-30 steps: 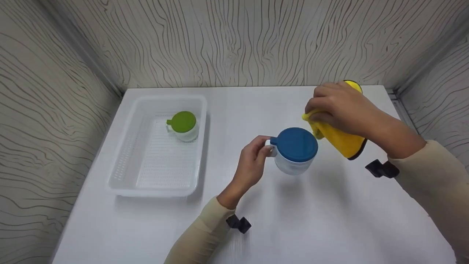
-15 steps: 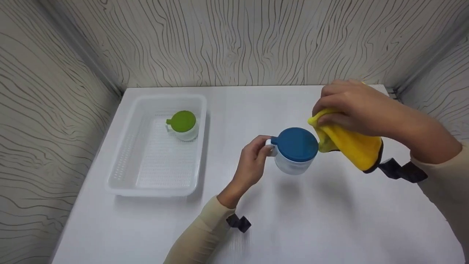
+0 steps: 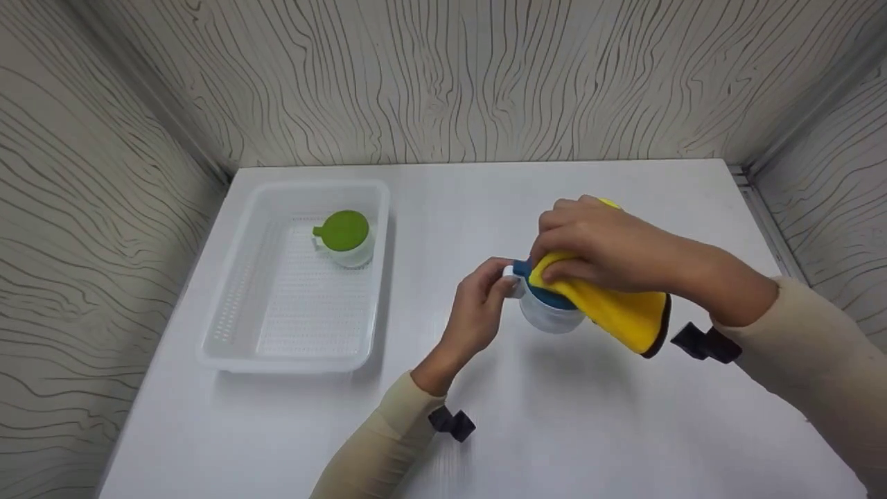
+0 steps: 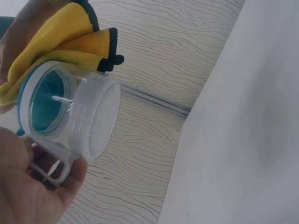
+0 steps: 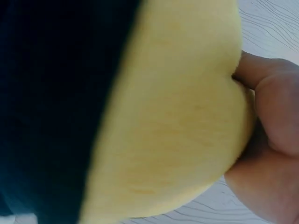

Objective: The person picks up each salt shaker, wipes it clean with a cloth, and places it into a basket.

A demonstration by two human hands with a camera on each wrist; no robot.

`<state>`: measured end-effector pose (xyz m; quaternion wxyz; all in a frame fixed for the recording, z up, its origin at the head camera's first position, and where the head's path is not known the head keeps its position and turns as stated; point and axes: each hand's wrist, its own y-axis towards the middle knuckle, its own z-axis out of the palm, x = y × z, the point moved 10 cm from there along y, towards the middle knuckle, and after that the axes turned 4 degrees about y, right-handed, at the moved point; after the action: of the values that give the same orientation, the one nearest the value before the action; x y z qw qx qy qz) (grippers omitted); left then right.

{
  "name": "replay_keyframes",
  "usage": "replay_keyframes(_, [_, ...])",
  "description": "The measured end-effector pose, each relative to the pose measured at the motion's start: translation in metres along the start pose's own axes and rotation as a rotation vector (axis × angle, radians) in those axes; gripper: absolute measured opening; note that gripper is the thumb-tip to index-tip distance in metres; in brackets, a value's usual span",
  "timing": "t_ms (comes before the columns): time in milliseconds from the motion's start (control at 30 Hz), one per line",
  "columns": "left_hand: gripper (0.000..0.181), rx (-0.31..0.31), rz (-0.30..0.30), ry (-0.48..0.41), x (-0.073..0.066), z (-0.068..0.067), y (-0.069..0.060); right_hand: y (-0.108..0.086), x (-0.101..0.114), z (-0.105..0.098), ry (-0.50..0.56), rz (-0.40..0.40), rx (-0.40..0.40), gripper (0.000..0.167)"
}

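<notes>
My left hand (image 3: pixel 478 305) grips the white handle of a clear jar (image 3: pixel 551 319) with a blue lid (image 3: pixel 547 296). Seen from the left wrist, the jar (image 4: pixel 93 116) is tilted on its side to that camera and held off the table, its ribbed base showing. A yellow cloth (image 3: pixel 617 315) with a black edge is pinched in my right hand (image 3: pixel 596 242), which presses it onto the blue lid and covers much of it. Up close in the right wrist view, the cloth (image 5: pixel 177 112) fills most of the picture.
At the left of the white table (image 3: pixel 291 436) stands a white perforated basket (image 3: pixel 378 305). Inside it, at the back right, sits a similar jar with a green lid (image 3: pixel 346 230). Wood-patterned panels (image 3: pixel 443 83) rise behind the table and at both sides.
My right hand first drew the cloth rightward away from the jar, then brought it back left and down over the blue lid. The left hand and jar have stayed in place.
</notes>
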<state>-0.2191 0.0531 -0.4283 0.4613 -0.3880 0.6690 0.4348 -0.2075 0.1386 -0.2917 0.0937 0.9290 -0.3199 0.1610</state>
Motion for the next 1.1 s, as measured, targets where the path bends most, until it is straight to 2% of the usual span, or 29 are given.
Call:
replay_keyframes(400, [0.019, 0.01, 0.014, 0.007, 0.0, 0.001, -0.002, 0.005, -0.008, 0.013, -0.053, 0.037, -0.026, 0.017])
replay_keyframes(700, [0.02, -0.002, -0.02, -0.015, 0.002, 0.0, -0.002, 0.003, -0.015, 0.005, -0.127, 0.05, -0.075, 0.016])
replay_keyframes(933, [0.02, -0.014, 0.0, 0.009, 0.001, -0.001, -0.002, 0.0, -0.025, -0.003, -0.197, 0.035, -0.146, 0.013])
replay_keyframes(1100, [0.02, -0.012, 0.008, 0.001, 0.0, 0.0, -0.002, -0.004, -0.038, -0.008, -0.244, 0.075, -0.166, 0.013])
